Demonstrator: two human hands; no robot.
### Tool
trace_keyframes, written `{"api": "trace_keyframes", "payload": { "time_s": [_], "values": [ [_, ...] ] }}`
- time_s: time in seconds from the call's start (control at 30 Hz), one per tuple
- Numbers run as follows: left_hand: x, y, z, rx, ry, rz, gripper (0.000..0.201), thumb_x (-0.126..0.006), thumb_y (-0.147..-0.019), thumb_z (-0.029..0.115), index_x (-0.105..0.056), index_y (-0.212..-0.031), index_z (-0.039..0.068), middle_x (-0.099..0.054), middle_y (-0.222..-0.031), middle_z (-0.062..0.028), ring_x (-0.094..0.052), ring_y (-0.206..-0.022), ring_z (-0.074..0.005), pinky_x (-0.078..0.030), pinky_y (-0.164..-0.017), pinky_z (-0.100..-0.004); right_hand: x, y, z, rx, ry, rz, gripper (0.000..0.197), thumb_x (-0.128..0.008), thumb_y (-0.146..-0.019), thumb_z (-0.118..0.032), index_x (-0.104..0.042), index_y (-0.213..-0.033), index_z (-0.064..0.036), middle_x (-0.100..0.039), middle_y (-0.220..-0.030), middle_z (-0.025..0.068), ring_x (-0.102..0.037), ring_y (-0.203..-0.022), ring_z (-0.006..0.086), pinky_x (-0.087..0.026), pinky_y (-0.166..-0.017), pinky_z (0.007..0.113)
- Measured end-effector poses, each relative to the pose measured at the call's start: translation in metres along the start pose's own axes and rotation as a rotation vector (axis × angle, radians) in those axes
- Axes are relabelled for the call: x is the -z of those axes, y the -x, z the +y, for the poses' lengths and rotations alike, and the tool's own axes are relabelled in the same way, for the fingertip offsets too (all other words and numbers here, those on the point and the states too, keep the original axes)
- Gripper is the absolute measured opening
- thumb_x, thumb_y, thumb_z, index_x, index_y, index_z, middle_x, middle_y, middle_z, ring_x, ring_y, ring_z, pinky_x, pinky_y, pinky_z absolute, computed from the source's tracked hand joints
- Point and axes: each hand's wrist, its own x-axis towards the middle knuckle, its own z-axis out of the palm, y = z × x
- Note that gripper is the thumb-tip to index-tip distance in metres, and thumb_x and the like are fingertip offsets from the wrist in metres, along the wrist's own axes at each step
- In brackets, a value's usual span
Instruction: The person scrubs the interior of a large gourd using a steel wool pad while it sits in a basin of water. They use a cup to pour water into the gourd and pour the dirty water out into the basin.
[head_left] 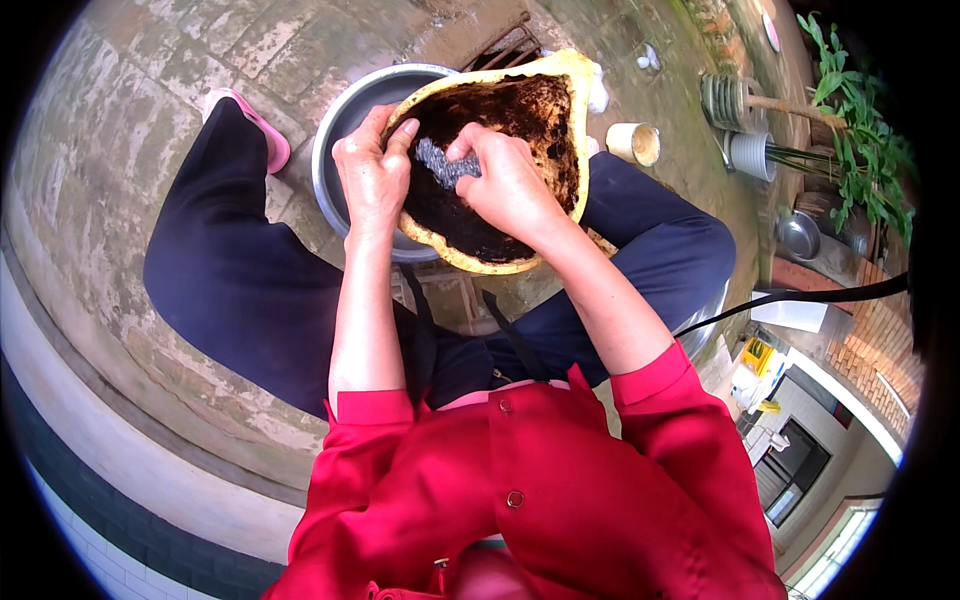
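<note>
A halved gourd bowl with a yellow rim and a dark brown, stained inside is tilted over a grey metal basin. My left hand grips its left rim, the thumb reaching over the edge to the inside. Within the hollow, my right hand is closed on a grey steel wool scrubber, pressed against the stained inner wall. The gourd hides much of the basin, and what the basin holds cannot be made out.
A cream-coloured cup lies on its side on the paving right of the gourd. Potted plants and a metal pot stand farther right. Behind the gourd is a rusty metal grate. My knees flank the basin.
</note>
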Motion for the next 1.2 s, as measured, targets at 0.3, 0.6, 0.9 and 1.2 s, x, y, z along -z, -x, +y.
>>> {"api": "trace_keyframes", "payload": {
  "time_s": [0.3,0.6,0.9,1.2],
  "values": [
    [0.002,0.009,-0.020,0.074,-0.098,-0.051,0.015,-0.068,-0.079,0.002,-0.066,-0.094,-0.001,-0.069,-0.077,-0.0092,-0.058,-0.070,-0.0086,-0.047,-0.067,-0.0261,0.009,0.035,-0.002,-0.048,0.060,-0.554,0.013,-0.058,-0.064,0.000,-0.058,-0.077,-0.0005,-0.061,-0.072,0.0215,-0.061,-0.078,0.0401,-0.047,-0.070,0.045],
    [0.000,0.002,-0.013,0.010,-0.035,0.048,0.017,-0.067,-0.079,0.001,-0.067,-0.096,-0.001,-0.068,-0.074,-0.0078,-0.056,-0.066,-0.0085,-0.047,-0.064,-0.0263,-0.045,-0.004,-0.012,-0.196,-0.251,0.010,0.023,-0.061,-0.066,0.001,-0.056,-0.088,0.0017,-0.062,-0.081,0.0255,-0.060,-0.085,0.0433,-0.048,-0.074,0.044],
    [-0.005,0.007,-0.018,-0.012,-0.089,-0.038,0.014,-0.067,-0.077,0.005,-0.065,-0.090,0.001,-0.064,-0.074,-0.0200,-0.064,-0.071,-0.0362,-0.047,-0.064,-0.0360,0.028,0.018,-0.005,-0.101,0.138,-0.638,0.021,-0.060,-0.063,0.002,-0.059,-0.083,0.0009,-0.057,-0.067,0.0148,-0.060,-0.071,0.0279,-0.044,-0.066,0.038],
    [-0.001,0.015,-0.031,0.079,-0.095,-0.009,0.013,-0.068,-0.078,0.001,-0.066,-0.091,-0.001,-0.068,-0.072,-0.0075,-0.056,-0.066,-0.0081,-0.047,-0.064,-0.0270,-0.020,0.017,-0.011,-0.152,-0.022,-0.468,0.020,-0.060,-0.066,-0.003,-0.056,-0.085,0.0006,-0.058,-0.071,0.0204,-0.059,-0.071,0.0343,-0.045,-0.065,0.041]
  ]
}}
